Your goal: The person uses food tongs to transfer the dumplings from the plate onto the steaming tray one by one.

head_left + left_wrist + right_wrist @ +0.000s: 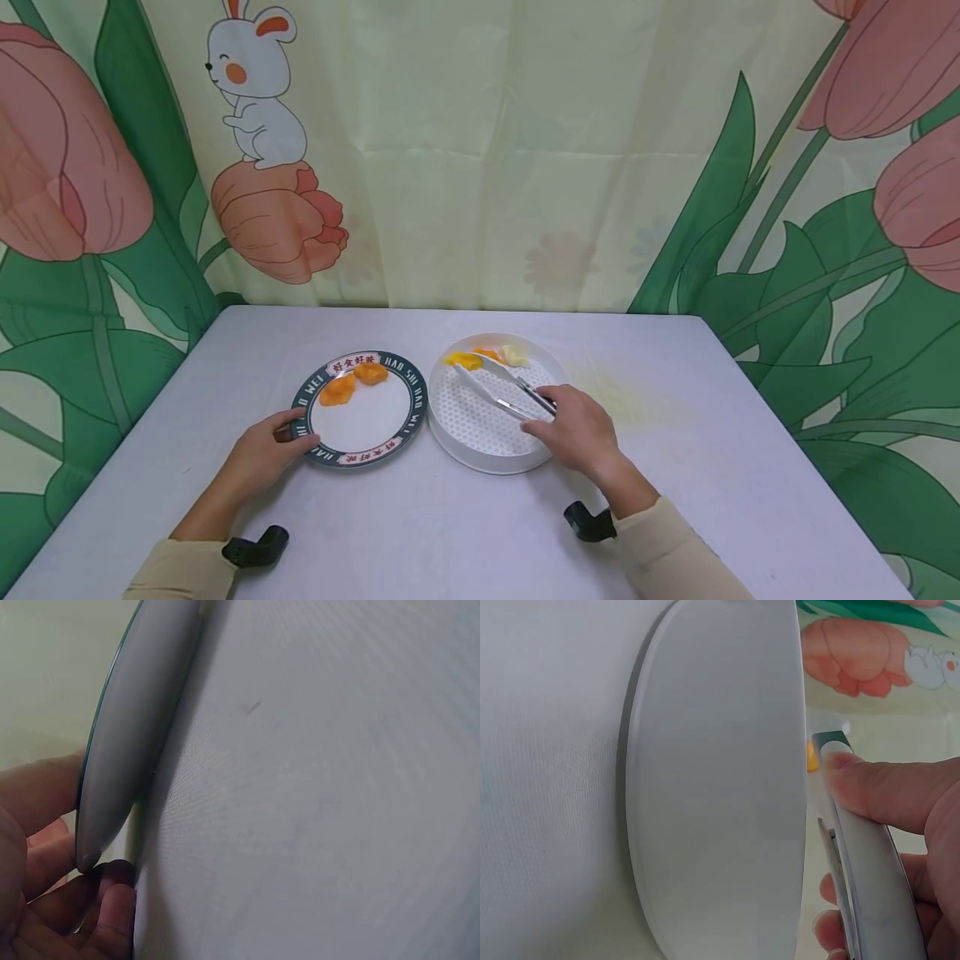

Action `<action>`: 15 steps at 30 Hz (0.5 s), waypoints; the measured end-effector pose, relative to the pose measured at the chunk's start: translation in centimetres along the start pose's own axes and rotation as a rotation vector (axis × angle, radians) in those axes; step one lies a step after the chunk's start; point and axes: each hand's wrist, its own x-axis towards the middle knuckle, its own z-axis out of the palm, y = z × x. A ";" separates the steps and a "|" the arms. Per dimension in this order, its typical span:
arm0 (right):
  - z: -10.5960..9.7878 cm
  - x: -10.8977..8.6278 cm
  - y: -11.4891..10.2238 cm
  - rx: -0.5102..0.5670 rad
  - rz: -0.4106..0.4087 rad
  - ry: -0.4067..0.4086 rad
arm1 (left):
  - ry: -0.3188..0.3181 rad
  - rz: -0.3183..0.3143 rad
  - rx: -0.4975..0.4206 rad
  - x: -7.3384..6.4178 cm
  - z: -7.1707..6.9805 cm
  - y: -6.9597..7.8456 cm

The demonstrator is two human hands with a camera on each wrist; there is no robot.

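Observation:
My left hand (pixel 262 454) grips the left rim of a round white plate (pixel 367 427) with a dark patterned border; in the left wrist view its fingers curl round the plate's edge (pixel 135 727). Two orange food pieces (pixel 337 390) lie on the plate's upper part. My right hand (pixel 577 429) holds metal tongs (pixel 487 395), thumb on one arm and fingers on the other. The tongs reach over a round white tray (pixel 480 460) with a dotted floor, their arms apart. Near their tips are a yellow piece (pixel 463 361), an orange piece (pixel 489 355) and a pale piece (pixel 514 356).
Plate and tray stand side by side on a white-covered table (pixel 420 533). Behind its far edge hangs a curtain (pixel 480 167) printed with tulips and a rabbit. Black camera mounts (pixel 258 547) sit at both wrists, beside beige sleeves (pixel 187 571).

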 end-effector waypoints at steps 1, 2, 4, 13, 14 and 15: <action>0.0 0.0 0.1 -0.006 0.005 -0.001 | 0.000 0.000 0.000 0.0 0.0 0.0; 0.0 0.1 0.1 -0.011 0.009 -0.002 | 0.000 0.002 0.000 0.0 0.0 0.0; 0.0 0.2 0.2 -0.020 0.019 -0.006 | 0.001 0.002 -0.002 0.0 0.0 -0.1; 0.2 0.6 0.4 -0.038 0.065 -0.025 | 0.001 0.002 -0.005 0.1 0.0 -0.2; 0.2 0.7 0.4 -0.038 0.070 -0.027 | 0.001 0.002 -0.008 0.1 0.1 -0.2; 0.2 0.7 0.4 -0.039 0.075 -0.028 | 0.001 0.003 -0.010 0.1 0.1 -0.2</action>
